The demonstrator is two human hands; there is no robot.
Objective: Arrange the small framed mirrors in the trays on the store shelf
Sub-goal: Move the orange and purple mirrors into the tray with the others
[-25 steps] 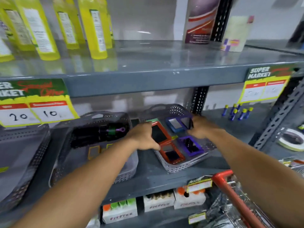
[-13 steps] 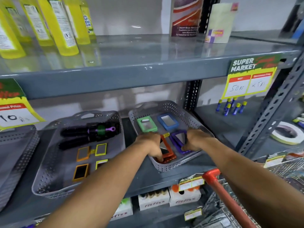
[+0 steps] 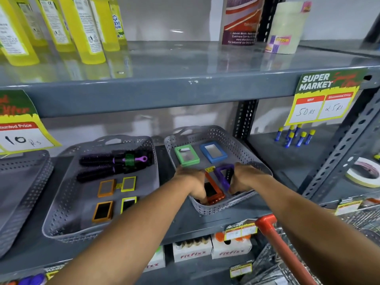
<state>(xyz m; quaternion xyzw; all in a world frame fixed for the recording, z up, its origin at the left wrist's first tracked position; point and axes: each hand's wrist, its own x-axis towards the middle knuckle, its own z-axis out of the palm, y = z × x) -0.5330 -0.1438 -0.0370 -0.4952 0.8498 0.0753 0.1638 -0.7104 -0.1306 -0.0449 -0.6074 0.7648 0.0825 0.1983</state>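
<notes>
A grey perforated tray (image 3: 236, 140) on the middle shelf holds a green-framed mirror (image 3: 186, 155) and a blue-framed mirror (image 3: 213, 152) lying flat at its back. At the tray's front, my left hand (image 3: 194, 182) grips the orange-framed mirrors (image 3: 212, 191), which look stacked. My right hand (image 3: 245, 177) grips a purple-framed mirror (image 3: 223, 175), tilted up on edge beside the orange ones. A second grey tray (image 3: 61, 202) to the left holds several small orange and yellow framed mirrors (image 3: 106, 188) lying flat.
Black hair brushes (image 3: 115, 163) lie at the back of the left tray. Yellow bottles (image 3: 86, 27) stand on the upper shelf. Price signs hang from its edge. A red cart handle (image 3: 275, 241) is at lower right. Tape rolls (image 3: 364, 171) and small blue tubes (image 3: 294, 136) sit to the right.
The green and blue mirrors now lie flat at the tray's back. Both hands have drawn toward the tray's front, gathering the orange and purple mirrors; the purple one is tipped up.
</notes>
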